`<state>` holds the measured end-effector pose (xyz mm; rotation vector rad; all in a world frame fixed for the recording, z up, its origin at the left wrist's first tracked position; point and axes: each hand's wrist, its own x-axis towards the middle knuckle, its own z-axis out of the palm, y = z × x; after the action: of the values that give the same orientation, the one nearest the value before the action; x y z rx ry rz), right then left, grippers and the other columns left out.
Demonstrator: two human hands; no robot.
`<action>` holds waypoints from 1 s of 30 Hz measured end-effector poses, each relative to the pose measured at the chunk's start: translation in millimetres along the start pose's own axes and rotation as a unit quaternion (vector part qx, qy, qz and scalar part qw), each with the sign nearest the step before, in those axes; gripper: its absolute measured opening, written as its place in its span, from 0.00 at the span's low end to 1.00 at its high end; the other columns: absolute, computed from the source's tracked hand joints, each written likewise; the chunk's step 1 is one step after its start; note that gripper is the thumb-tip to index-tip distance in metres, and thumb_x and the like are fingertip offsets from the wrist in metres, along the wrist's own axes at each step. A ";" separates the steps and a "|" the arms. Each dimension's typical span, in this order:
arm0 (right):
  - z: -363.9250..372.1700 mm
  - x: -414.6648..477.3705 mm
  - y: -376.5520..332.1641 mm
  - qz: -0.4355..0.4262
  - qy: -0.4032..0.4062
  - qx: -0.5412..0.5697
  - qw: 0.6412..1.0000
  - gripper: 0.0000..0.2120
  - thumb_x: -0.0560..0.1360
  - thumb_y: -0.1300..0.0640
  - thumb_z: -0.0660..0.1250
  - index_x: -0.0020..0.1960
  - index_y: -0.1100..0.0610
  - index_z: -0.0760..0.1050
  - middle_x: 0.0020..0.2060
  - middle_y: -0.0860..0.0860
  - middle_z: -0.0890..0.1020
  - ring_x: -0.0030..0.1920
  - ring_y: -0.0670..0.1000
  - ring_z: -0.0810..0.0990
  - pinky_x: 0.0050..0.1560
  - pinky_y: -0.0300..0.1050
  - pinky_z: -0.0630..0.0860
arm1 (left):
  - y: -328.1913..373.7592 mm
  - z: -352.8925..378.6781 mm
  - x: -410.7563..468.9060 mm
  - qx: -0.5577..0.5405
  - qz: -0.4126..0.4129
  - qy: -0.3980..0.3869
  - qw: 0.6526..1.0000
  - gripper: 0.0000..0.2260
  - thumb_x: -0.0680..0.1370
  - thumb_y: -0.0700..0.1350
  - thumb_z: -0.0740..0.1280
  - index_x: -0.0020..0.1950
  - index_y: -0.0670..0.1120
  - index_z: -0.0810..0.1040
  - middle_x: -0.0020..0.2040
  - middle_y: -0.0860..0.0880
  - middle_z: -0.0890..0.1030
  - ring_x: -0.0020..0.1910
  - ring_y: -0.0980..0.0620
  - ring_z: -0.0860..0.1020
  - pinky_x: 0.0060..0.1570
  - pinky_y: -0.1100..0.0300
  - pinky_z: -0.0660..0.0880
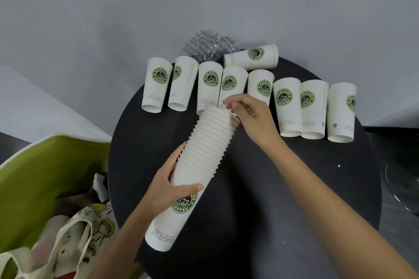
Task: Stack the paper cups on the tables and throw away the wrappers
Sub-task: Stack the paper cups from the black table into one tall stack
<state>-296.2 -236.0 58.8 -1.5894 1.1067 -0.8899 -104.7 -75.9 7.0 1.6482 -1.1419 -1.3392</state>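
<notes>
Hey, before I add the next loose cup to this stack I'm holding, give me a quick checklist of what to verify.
1. Firm grip by left hand on stack of nested white paper cups: ok.
2. Is right hand free: not ok, fingers at the stack's top rim.
3. Row of loose white logo cups on black round table within reach: looks ok.
4. Sideways cup behind the row collected: not ok.
5. Clear plastic wrapper thrown away: not ok, at the table's far edge.
6. Top cup fully seated: cannot tell.

Left hand [174, 188] gripping cup stack [210, 142], thumb across front; right hand [251, 115] forward, fingers [233, 101] pinching its top rim
</notes>
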 end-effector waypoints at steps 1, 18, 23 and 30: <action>3.4 5.9 3.0 -0.004 -0.001 0.001 1.000 0.12 0.78 0.64 0.59 0.48 0.52 0.80 0.43 0.43 0.81 0.47 0.49 0.79 0.54 0.46 0.74 | 0.1 -4.5 1.6 0.002 0.001 0.005 1.000 0.42 0.66 0.41 0.80 0.73 0.64 0.63 0.63 0.65 0.77 0.62 0.63 0.76 0.53 0.67 0.78; 73.0 142.3 25.4 -0.003 -0.037 -0.076 0.996 0.10 0.77 0.63 0.60 0.49 0.56 0.80 0.40 0.43 0.80 0.42 0.39 0.77 0.52 0.41 0.73 | -8.9 -78.0 44.9 -0.014 0.002 0.058 0.998 0.42 0.61 0.54 0.78 0.71 0.66 0.64 0.66 0.61 0.77 0.64 0.59 0.76 0.55 0.64 0.77; 100.0 175.8 28.7 -0.015 -0.064 -0.091 0.994 0.09 0.78 0.62 0.61 0.48 0.54 0.80 0.40 0.42 0.79 0.42 0.41 0.76 0.49 0.35 0.71 | -16.4 -95.0 56.4 -0.020 -0.005 0.078 0.997 0.42 0.61 0.53 0.79 0.71 0.66 0.64 0.66 0.62 0.76 0.64 0.60 0.76 0.60 0.59 0.76; 140.0 214.4 38.0 -0.033 -0.093 -0.104 0.990 0.09 0.77 0.61 0.62 0.49 0.56 0.81 0.44 0.48 0.82 0.46 0.50 0.79 0.53 0.42 0.72 | -26.5 -116.1 69.2 -0.034 -0.001 0.102 0.994 0.42 0.61 0.53 0.79 0.72 0.64 0.65 0.66 0.59 0.76 0.65 0.56 0.76 0.59 0.57 0.77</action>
<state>-108.4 -401.6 -7.0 -1.8504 1.0449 -0.6699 18.9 -131.6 -17.2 1.6943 -0.9638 -1.1671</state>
